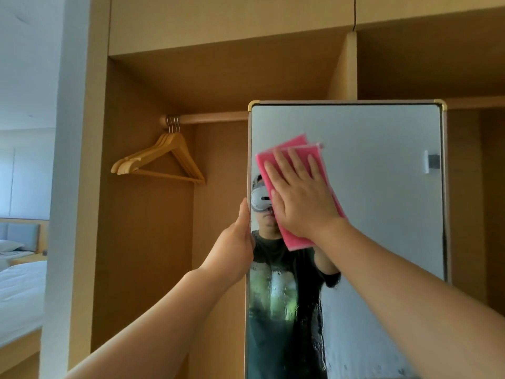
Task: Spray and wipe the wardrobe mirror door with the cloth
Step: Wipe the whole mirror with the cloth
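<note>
While the cloth (297,192) lies flat on the glass, both hands work the mirror door (382,187).
Left to right: bed (19,291); wooden hangers (161,160) on rail (213,117); left hand (235,247), fingers curled round the door's left edge; right hand (303,195), fingers spread, pressing the pink cloth to the upper left glass; wet streaks lower down.

One mirror door (382,187) with two brass corner caps showing at its top; one pink cloth (295,192), folded; two bare hands, the left hand (235,247) and the right hand (303,198); one hanging rail (213,117) carrying a bunch of wooden hangers (164,160), four hooks countable; one bed (19,291); one pillow (9,245) in view.
</note>
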Tool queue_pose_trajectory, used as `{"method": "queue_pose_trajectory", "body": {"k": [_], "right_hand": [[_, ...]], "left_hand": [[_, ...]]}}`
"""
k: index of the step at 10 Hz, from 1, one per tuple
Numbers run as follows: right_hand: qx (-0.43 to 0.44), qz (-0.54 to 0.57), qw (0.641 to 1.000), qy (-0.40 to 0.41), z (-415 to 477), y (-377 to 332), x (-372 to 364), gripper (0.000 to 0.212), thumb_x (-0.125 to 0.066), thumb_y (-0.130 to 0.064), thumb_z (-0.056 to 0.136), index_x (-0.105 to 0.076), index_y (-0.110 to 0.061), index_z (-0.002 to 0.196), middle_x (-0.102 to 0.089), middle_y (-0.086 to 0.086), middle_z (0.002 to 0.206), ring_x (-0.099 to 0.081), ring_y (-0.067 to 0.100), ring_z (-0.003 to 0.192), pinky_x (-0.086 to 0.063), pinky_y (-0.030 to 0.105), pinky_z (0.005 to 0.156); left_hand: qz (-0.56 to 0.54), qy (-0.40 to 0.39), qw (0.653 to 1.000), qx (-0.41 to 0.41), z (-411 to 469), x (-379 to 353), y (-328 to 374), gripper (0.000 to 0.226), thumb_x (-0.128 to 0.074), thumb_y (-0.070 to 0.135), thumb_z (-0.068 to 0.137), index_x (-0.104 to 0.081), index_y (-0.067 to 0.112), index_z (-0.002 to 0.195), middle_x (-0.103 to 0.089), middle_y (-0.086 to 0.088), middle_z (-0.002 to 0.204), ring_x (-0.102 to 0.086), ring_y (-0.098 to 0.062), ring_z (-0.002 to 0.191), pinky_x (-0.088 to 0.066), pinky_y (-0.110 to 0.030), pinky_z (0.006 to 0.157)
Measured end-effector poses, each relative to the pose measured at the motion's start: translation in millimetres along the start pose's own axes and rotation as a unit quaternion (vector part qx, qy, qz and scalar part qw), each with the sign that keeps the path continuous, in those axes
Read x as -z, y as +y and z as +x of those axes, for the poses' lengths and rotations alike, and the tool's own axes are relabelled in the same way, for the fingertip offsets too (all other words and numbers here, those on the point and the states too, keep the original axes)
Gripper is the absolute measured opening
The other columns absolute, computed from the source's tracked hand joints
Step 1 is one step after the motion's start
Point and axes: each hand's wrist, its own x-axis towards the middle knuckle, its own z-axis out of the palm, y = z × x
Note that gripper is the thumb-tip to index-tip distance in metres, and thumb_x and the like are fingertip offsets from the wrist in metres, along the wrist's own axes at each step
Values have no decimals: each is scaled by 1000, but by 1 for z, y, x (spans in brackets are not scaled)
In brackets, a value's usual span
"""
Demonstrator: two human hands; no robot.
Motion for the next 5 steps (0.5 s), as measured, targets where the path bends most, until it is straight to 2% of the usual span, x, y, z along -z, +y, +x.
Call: {"method": "queue_pose_trajectory", "body": {"k": [1,2,3,4,5], "right_hand": [[-22,-4,1000,11,35,6,11,60,-16,-39,98,-20,-17,154,-18,10,161,-12,35,149,-4,53,120],[-36,0,999,23,59,8,18,59,-14,-38,99,-20,-17,154,-19,10,161,-14,34,148,-6,53,120],[-36,-3,999,30,72,8,21,60,-12,-38,98,-22,-18,154,-22,10,160,-17,35,148,-8,53,119],[-37,-3,999,34,79,8,23,61,-9,-39,98,-22,-17,153,-22,10,160,-18,36,147,-8,53,119],[-40,-4,998,37,80,6,23,62,-7,-39,98,-22,-17,153,-22,10,160,-18,36,147,-8,52,118]], "left_hand": [[-15,14,1000,-14,1,-5,-4,61,-38,11,99,-11,21,152,-47,10,91,-37,7,63,-40,-16,63],[-25,6,1000,-11,3,-3,-6,63,-37,11,99,-7,25,153,-46,18,79,-43,3,61,-39,-13,58],[-43,-39,998,9,-5,4,-4,71,-35,8,96,0,35,152,-63,-9,80,-53,-8,63,-50,-25,60],[-49,-47,998,15,-5,6,-2,74,-33,6,94,2,40,150,-64,-13,85,-55,-15,67,-52,-32,65],[-47,-43,998,11,-5,6,-2,75,-34,6,95,1,39,151,-64,-13,83,-54,-13,64,-51,-31,62]]}}
